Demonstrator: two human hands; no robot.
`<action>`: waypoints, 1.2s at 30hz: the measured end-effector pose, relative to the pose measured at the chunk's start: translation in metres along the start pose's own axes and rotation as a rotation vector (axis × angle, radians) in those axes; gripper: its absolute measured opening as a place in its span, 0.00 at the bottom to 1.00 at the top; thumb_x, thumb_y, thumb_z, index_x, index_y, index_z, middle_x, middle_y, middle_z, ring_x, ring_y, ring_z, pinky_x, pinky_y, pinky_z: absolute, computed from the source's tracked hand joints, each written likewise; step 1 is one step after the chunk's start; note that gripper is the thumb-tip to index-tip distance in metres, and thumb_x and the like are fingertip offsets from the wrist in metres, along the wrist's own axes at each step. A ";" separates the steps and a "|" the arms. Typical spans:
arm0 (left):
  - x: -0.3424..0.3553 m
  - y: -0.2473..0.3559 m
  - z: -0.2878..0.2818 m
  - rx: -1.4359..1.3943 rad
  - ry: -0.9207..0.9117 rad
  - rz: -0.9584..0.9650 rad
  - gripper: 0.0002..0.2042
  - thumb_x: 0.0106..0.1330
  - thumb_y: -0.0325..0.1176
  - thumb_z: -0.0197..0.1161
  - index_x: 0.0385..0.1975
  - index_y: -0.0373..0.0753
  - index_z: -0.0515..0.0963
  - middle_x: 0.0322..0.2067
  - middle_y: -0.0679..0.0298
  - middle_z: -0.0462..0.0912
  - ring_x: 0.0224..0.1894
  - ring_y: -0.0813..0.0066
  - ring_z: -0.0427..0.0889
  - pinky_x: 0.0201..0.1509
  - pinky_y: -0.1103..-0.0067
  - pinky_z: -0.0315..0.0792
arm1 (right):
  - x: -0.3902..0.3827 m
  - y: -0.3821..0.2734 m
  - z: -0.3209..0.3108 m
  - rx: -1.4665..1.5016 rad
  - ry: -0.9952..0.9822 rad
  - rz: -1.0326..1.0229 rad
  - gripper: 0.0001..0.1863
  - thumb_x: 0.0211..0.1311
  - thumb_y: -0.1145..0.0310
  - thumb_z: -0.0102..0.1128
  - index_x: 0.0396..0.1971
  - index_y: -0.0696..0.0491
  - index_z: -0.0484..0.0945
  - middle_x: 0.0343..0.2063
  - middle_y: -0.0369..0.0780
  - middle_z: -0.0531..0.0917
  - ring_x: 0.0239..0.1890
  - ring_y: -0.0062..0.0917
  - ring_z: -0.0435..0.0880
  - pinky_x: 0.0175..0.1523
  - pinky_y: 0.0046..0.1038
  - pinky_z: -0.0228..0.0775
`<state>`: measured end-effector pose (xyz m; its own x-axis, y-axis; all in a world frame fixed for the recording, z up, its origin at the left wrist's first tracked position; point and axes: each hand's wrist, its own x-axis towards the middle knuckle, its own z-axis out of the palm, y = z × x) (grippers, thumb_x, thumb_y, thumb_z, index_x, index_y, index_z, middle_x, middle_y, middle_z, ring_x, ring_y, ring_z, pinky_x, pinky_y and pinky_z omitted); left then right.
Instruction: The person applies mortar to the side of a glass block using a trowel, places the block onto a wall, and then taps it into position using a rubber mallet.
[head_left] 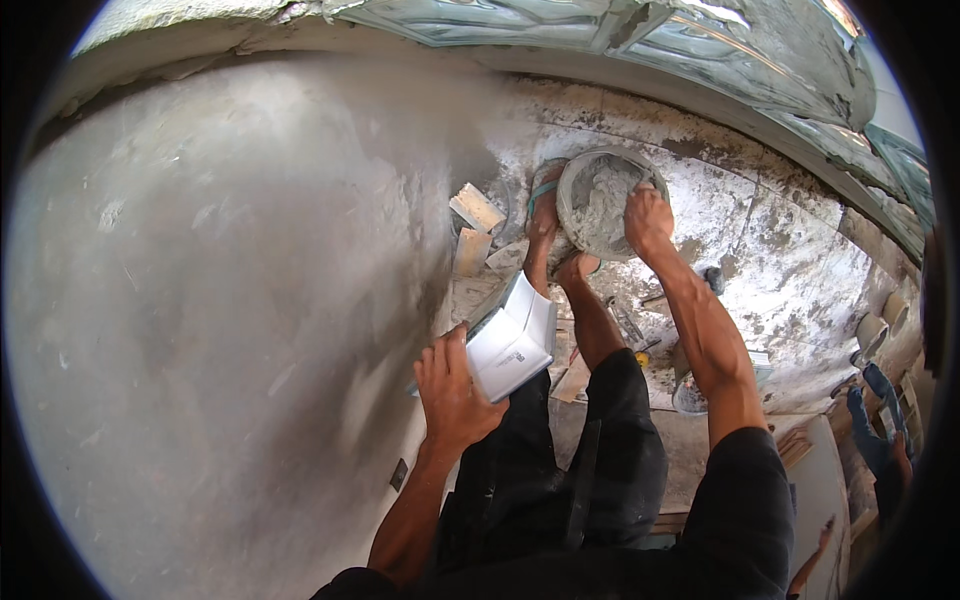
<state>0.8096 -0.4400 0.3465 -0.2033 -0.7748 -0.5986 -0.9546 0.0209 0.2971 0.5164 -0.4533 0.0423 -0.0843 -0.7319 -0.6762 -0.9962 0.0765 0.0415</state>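
My left hand (455, 395) is closed on the edge of a white-backed tile piece (505, 352), which has an angled shape and a thin greenish edge. It is held in front of my left thigh, beside the wall. A round bucket (567, 205) stands on the floor by my feet, with wet grey mortar (606, 198) in it. At the bucket's right side, my right hand (650, 218) has its fingers curled closed over the rim and the mortar. Whatever it grips is hidden beneath the fingers.
A grey plastered wall (220, 300) fills the left. Wooden offcuts (477, 208) lie left of my feet. Tools (626, 322) and a small container (689, 394) are on the mortar-spattered floor (790, 260). Glossy panels (480, 20) run along the top. Another person (885, 425) is at far right.
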 end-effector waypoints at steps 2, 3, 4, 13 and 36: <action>0.002 -0.001 0.004 0.011 -0.013 0.003 0.51 0.31 0.32 0.80 0.64 0.34 0.62 0.53 0.50 0.72 0.52 0.48 0.71 0.56 0.60 0.62 | 0.031 -0.023 0.017 -0.005 -0.015 -0.025 0.22 0.66 0.72 0.52 0.56 0.69 0.69 0.50 0.49 0.82 0.45 0.34 0.87 0.44 0.30 0.84; 0.003 -0.001 0.006 0.029 -0.014 0.001 0.51 0.31 0.32 0.80 0.64 0.34 0.62 0.53 0.50 0.72 0.52 0.48 0.71 0.56 0.60 0.61 | 0.039 -0.037 0.032 0.190 -0.072 0.098 0.21 0.67 0.71 0.52 0.55 0.69 0.71 0.49 0.48 0.83 0.47 0.33 0.87 0.45 0.29 0.83; 0.004 -0.001 0.006 0.034 -0.002 0.003 0.51 0.31 0.31 0.80 0.64 0.34 0.62 0.53 0.50 0.72 0.52 0.48 0.71 0.56 0.60 0.61 | 0.041 -0.048 0.046 0.382 -0.130 0.219 0.21 0.67 0.69 0.53 0.54 0.68 0.72 0.49 0.46 0.84 0.49 0.32 0.86 0.47 0.29 0.82; 0.006 0.008 -0.009 0.025 0.075 0.035 0.45 0.36 0.30 0.74 0.62 0.33 0.64 0.51 0.50 0.73 0.50 0.49 0.71 0.55 0.61 0.62 | -0.074 0.009 0.062 0.060 -0.181 -0.102 0.26 0.68 0.69 0.50 0.64 0.62 0.63 0.46 0.48 0.82 0.44 0.38 0.88 0.46 0.33 0.81; 0.013 0.032 -0.026 0.022 0.154 0.150 0.47 0.39 0.37 0.78 0.63 0.34 0.60 0.51 0.49 0.71 0.52 0.47 0.69 0.55 0.57 0.62 | -0.195 0.038 0.070 1.962 -0.260 0.311 0.04 0.63 0.67 0.55 0.31 0.50 0.75 0.17 0.29 0.71 0.16 0.14 0.65 0.19 0.21 0.54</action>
<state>0.7821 -0.4658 0.3670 -0.3097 -0.8492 -0.4278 -0.9208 0.1557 0.3575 0.4967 -0.2600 0.1245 -0.0326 -0.4664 -0.8839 0.4395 0.7876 -0.4318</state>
